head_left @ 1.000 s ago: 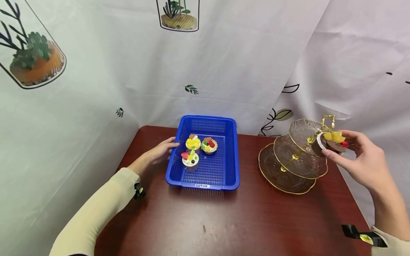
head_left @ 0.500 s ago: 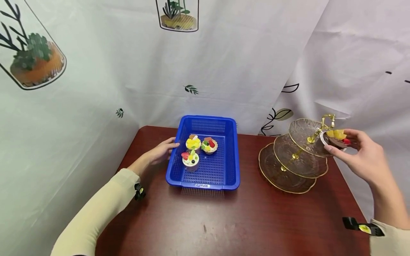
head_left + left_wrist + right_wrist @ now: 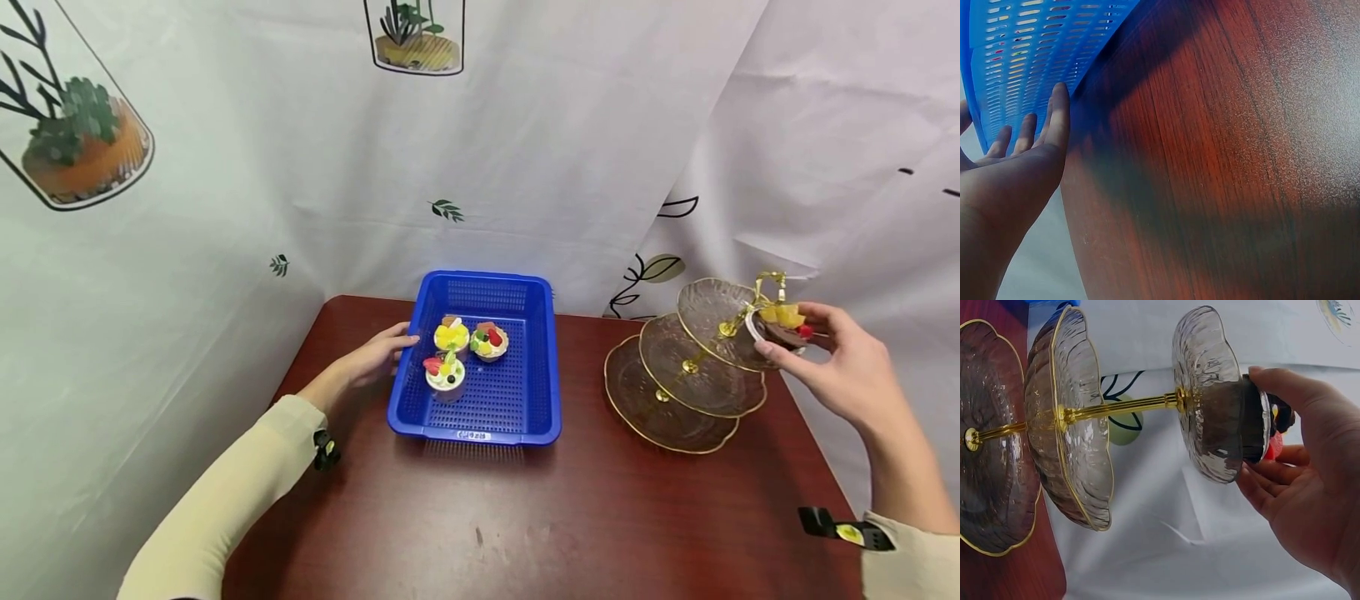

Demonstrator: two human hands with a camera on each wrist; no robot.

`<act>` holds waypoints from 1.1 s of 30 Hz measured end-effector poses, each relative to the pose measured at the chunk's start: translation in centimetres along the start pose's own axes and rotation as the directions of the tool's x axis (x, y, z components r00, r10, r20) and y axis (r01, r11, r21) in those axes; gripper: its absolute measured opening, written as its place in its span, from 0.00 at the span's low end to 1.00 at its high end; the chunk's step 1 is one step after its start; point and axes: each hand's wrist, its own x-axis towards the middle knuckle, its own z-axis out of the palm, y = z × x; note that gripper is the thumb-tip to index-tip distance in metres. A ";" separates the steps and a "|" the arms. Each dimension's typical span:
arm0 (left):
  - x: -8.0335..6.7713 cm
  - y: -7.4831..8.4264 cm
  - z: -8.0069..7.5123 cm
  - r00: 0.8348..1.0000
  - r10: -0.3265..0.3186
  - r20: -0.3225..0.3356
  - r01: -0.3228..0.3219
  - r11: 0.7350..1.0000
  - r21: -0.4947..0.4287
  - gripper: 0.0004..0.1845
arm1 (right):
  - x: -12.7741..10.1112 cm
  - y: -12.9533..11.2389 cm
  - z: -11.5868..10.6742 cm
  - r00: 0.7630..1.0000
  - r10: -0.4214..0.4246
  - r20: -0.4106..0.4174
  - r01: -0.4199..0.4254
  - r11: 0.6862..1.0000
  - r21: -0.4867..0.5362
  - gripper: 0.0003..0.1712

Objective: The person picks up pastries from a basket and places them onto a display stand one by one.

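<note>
My right hand point(image 3: 836, 354) grips a chocolate cupcake point(image 3: 782, 324) with yellow and red fruit on top, holding it on the top plate of a three-tier glass stand point(image 3: 693, 371) with gold trim. In the right wrist view the cupcake point(image 3: 1249, 428) sits against the top plate point(image 3: 1204, 394), with my right hand's fingers point(image 3: 1297, 450) curled round it. My left hand point(image 3: 375, 354) rests with straight fingers against the left wall of a blue plastic basket point(image 3: 517, 417). The left wrist view shows the left hand's fingers point(image 3: 1054, 122) touching the basket wall point(image 3: 1029, 50). Three fruit cupcakes point(image 3: 461, 350) sit inside the basket.
A dark red wooden table point(image 3: 540, 517) carries the basket and the stand. White printed curtains point(image 3: 525, 150) hang close behind and on both sides. The stand stands near the table's right edge.
My right hand has carried the chocolate cupcake slightly up and left, from beside the top plate onto it. The left hand and basket have not moved.
</note>
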 end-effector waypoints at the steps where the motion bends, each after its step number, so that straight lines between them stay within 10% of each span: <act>1: 0.0 0.0 0.0 1.000 0.000 -0.001 0.000 1.000 -0.003 0.32 | 0.0 0.0 -0.1 1.000 0.003 0.008 -0.003 1.000 -0.001 0.46; 18: -0.1 0.1 0.2 1.000 -0.004 -0.017 0.004 1.000 -0.021 0.32 | 0.7 -3.6 -2.2 0.981 -0.154 -0.116 0.166 0.981 0.102 0.46; 33: -0.1 -0.1 0.2 1.000 0.009 -0.017 -0.010 0.999 -0.034 0.34 | 3.7 -11.5 0.6 0.897 -0.416 -0.146 0.440 0.866 0.236 0.48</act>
